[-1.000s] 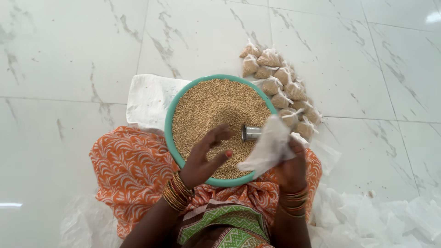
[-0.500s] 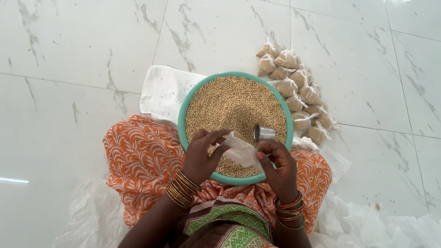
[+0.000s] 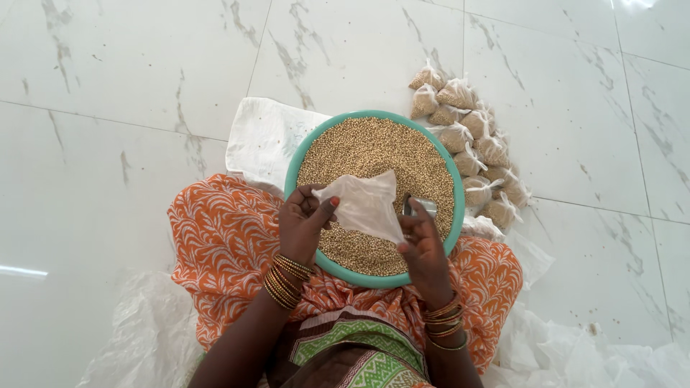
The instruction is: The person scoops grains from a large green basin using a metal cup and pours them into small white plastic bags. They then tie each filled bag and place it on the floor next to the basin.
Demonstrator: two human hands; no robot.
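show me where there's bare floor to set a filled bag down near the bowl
Bare marble floor lies left of the white cloth and beyond the teal bowl. Right of the bowl is crowded with filled bags; clear plastic sheets cover the near-right floor. Both hands hold an empty bag.

Single head-worn camera, looking almost straight down from above the person's lap, sitting fairly near — teal basin (image 3: pixel 296 167) of grain filling the centre, white marble floor (image 3: pixel 129 86) spreading around (no second view overlapping it), forearms entering from the bottom edge.
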